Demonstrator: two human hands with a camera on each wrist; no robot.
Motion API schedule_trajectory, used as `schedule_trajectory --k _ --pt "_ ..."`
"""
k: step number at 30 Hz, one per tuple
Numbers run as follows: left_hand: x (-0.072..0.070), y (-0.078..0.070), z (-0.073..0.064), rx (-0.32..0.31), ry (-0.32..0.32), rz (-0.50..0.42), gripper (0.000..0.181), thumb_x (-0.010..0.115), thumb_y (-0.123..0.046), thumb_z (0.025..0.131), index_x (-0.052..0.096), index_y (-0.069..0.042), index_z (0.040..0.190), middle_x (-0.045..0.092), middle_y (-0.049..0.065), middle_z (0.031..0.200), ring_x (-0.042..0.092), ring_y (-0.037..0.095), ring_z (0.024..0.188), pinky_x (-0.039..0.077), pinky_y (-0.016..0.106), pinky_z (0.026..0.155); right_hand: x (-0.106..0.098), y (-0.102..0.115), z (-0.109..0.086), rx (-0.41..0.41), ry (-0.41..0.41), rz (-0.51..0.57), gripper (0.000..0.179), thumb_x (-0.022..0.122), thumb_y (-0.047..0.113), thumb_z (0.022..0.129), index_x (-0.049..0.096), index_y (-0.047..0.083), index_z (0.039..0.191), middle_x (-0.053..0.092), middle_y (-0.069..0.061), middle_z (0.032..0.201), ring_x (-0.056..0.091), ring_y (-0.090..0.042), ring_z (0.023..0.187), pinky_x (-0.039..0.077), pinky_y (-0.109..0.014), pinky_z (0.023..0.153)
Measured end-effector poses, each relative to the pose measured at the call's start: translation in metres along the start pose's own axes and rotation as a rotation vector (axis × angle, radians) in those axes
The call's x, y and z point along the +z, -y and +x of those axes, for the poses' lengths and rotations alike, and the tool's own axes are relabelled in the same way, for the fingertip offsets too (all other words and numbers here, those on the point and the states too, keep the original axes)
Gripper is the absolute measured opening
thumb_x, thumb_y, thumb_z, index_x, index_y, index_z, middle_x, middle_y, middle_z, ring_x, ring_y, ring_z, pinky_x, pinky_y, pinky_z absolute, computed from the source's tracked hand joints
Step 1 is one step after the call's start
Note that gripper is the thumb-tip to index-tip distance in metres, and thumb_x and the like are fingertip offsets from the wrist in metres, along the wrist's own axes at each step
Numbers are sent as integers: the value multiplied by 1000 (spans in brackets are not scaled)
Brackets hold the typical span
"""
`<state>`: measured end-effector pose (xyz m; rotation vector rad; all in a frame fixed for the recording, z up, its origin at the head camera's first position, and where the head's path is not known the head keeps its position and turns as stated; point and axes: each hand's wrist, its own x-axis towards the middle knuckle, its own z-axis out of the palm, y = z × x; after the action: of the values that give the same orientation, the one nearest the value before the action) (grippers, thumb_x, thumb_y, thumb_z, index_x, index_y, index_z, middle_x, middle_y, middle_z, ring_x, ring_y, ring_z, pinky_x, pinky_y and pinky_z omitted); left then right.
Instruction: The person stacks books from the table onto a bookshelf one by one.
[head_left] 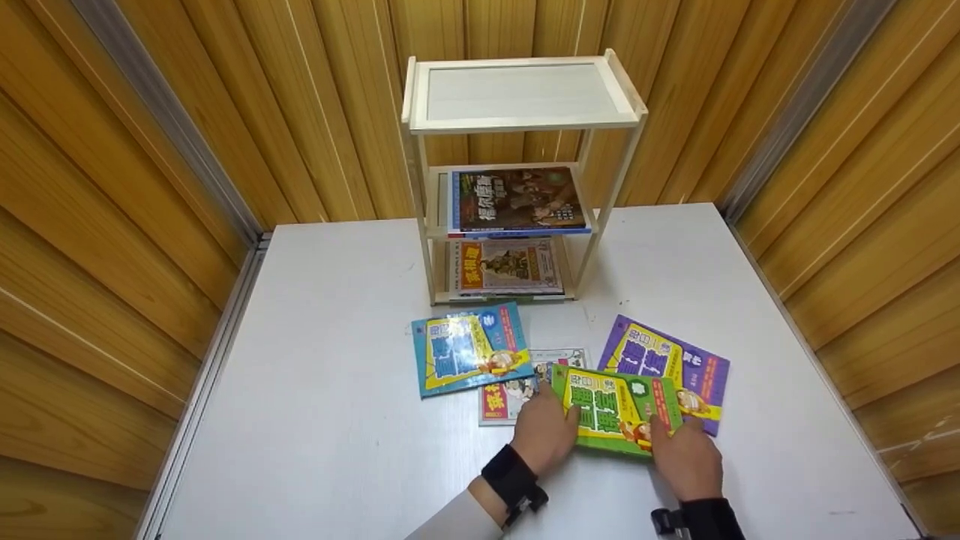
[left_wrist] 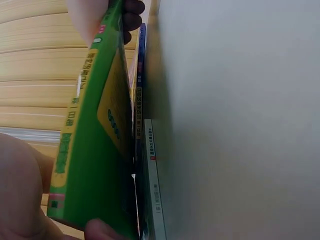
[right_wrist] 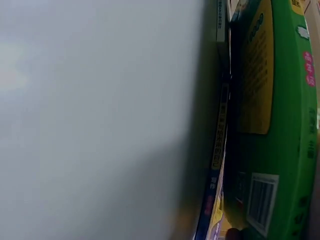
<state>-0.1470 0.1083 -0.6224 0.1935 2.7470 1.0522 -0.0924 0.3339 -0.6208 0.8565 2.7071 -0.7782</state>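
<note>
A green book (head_left: 615, 409) is gripped at both ends, its spine edge toward the person and raised off the table. My left hand (head_left: 546, 429) holds its left end, thumb on the cover and fingers below. At the right end my right hand (head_left: 686, 456) pinches it, thumb on top. In the left wrist view the green spine (left_wrist: 75, 135) tilts above the other books. Partly under the green book lie a purple book (head_left: 705, 367) on the right and a white-and-pink book (head_left: 499, 401) on the left. A blue book (head_left: 472, 349) overlaps the white-and-pink one.
Behind the books stands a three-tier wooden shelf (head_left: 529, 124). A dark-covered book (head_left: 521, 199) tops the stack on its middle tier, and a book with a red-and-yellow title (head_left: 510, 266) lies on the bottom tier. Wood-patterned panels (head_left: 337, 112) enclose the white table (head_left: 322, 360).
</note>
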Motion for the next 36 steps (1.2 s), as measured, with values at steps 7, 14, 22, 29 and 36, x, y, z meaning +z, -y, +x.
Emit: schedule_trajectory --k 7,14,22,29,36 --pt "-4 -1 3 28 -33 -10 60 59 -41 108 46 9 138 62 6 78 60 18 69 53 37 65 -2 6 -5 -11 -35 90 78 46 55 108 37 -19 131 63 -36 100 65 -40 86 52 -47 69" --pt "-13 2 7 24 -79 -28 39 58 -37 109 48 -1 121 55 1 74 55 14 64 47 34 58 -3 14 -14 -95 -108 167 61 46 45 110 38 -13 124 55 -16 80 59 -30 70 41 -35 56" --pt "-32 8 14 -19 -90 -72 46 57 -38 109 50 4 126 58 2 76 57 15 67 48 33 59 1 33 -19 -173 -165 243 58 44 42 112 39 -13 128 56 -18 85 59 -29 72 41 -34 57" --pt "-56 23 18 -49 -116 -34 51 53 -39 111 55 10 127 62 8 82 61 19 74 56 41 69 10 59 -16 -256 -145 268 49 46 38 112 43 -9 124 54 -15 85 56 -26 71 42 -33 57" --pt "-80 39 22 -104 -107 1 57 48 -41 113 51 11 136 67 13 86 64 19 75 57 41 70 18 87 -9 -314 -98 261 45 45 36 113 44 -8 123 52 -12 83 54 -24 70 42 -33 57"
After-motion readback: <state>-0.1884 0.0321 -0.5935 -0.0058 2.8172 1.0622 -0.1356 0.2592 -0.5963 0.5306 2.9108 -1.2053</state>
